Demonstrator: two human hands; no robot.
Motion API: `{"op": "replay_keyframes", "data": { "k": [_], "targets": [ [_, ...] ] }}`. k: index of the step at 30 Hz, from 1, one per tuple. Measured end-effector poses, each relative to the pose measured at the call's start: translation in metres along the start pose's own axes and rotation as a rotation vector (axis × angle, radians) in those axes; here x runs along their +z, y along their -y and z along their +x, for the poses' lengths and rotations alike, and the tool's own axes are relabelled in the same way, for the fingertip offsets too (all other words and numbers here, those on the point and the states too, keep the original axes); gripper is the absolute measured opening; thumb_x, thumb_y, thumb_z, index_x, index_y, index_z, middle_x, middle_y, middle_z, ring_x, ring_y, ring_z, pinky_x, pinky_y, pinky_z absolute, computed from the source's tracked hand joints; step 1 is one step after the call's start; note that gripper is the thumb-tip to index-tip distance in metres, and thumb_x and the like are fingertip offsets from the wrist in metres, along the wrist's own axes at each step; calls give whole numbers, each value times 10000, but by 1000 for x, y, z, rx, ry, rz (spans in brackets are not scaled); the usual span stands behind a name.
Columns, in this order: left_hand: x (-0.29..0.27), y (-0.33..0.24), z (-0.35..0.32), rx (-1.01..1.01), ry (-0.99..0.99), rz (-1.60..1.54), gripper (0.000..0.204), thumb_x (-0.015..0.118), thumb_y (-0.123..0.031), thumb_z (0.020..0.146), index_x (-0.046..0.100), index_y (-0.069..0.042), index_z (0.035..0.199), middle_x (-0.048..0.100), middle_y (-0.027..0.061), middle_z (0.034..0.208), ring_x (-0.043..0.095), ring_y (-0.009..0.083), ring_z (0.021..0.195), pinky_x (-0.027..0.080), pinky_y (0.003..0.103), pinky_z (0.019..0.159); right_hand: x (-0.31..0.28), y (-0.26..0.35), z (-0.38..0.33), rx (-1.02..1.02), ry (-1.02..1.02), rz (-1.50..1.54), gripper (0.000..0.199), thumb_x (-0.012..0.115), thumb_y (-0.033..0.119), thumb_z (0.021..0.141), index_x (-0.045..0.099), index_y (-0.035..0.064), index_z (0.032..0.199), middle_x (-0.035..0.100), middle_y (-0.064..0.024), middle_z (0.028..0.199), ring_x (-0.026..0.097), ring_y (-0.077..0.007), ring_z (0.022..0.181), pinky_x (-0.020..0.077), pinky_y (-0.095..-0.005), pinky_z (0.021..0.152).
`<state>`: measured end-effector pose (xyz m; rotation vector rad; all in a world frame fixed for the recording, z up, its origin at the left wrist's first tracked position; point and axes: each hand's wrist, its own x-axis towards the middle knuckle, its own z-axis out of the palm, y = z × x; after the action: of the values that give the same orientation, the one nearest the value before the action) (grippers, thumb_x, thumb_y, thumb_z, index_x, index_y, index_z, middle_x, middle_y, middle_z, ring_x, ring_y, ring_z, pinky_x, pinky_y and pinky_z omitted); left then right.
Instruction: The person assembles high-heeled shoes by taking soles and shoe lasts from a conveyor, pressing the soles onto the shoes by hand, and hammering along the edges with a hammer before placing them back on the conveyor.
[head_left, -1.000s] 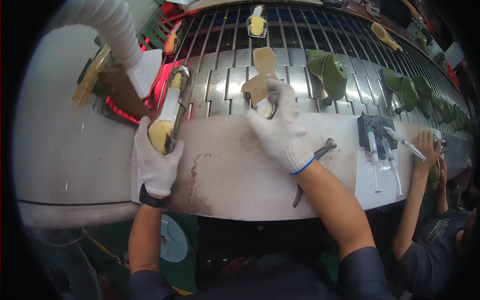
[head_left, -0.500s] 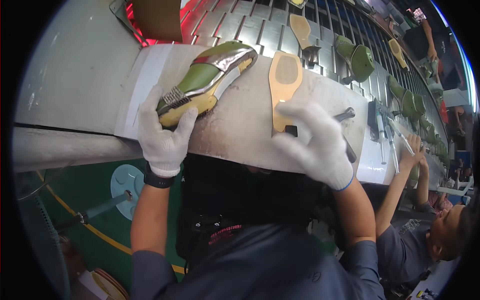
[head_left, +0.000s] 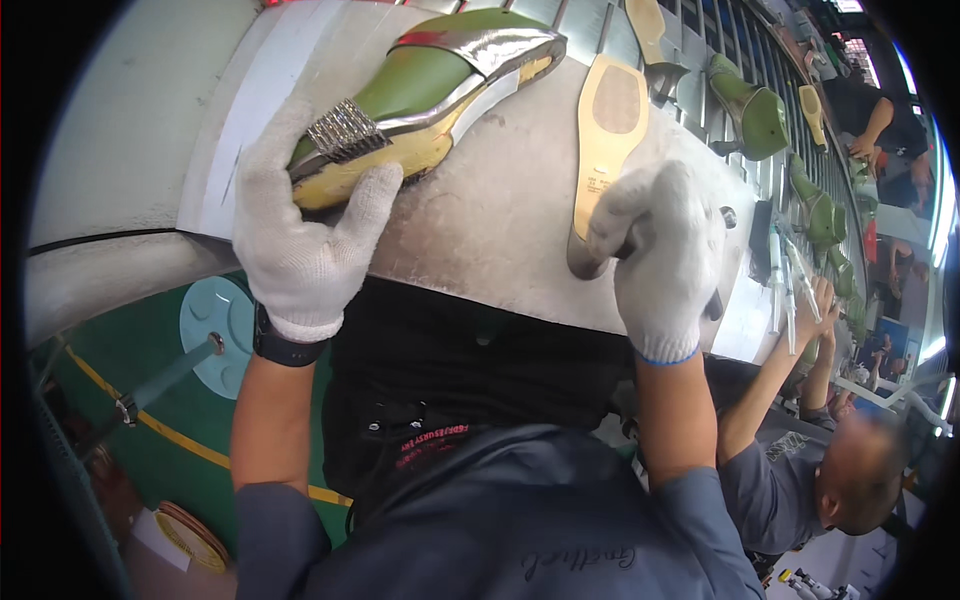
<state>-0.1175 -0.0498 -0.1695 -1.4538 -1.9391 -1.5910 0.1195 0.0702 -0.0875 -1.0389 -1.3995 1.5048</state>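
Observation:
My left hand (head_left: pixel 300 225), in a white knit glove, grips the toe end of a green shoe last (head_left: pixel 415 82). A silver strap (head_left: pixel 490 45) and a glittering rhinestone band (head_left: pixel 347 130) cross the last, and a yellowish sole piece (head_left: pixel 430 150) runs along its side. My right hand (head_left: pixel 672 255), also gloved, is closed, with thumb and fingers curled together at the edge of a tan shoe sole (head_left: pixel 600 165). What those fingers hold, if anything, is hidden. A hammer (head_left: pixel 728 216) lies partly behind that hand.
Beyond the worktop (head_left: pixel 490 220) several green shoe lasts (head_left: pixel 760 120) and another tan sole (head_left: pixel 647 30) stand on a slatted metal conveyor. White tube-like tools (head_left: pixel 785 270) lie at right, near a co-worker's hands (head_left: pixel 815 315). A light-blue round stool (head_left: pixel 217 335) stands at lower left.
My right hand has gone from spread, blurred fingers to a closed grip beside the tan sole. The whole view has shifted; my left hand keeps its hold on the last.

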Motion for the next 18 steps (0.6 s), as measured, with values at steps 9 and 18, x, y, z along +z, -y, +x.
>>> {"op": "replay_keyframes", "data": {
  "k": [9, 18],
  "targets": [
    [4, -2, 0, 2, 0, 14, 747, 977, -165, 843, 596, 90, 1433, 694, 203, 1314, 726, 259, 1113, 602, 361, 972, 10, -17, 2, 99, -73, -5, 371, 724, 285, 1084, 656, 55, 801, 609, -8, 658, 518, -76, 514, 385, -240, 483],
    [-19, -7, 2, -200, 150, -79, 730, 867, -90, 940, 483, 102, 1530, 649, 202, 1400, 680, 237, 1234, 560, 345, 1068, -21, -45, -3, -368, -67, -375, 393, 822, 217, 978, 678, -24, 1254, 743, -136, 1106, 752, -201, 935, 600, -341, 860]
  ]
}}
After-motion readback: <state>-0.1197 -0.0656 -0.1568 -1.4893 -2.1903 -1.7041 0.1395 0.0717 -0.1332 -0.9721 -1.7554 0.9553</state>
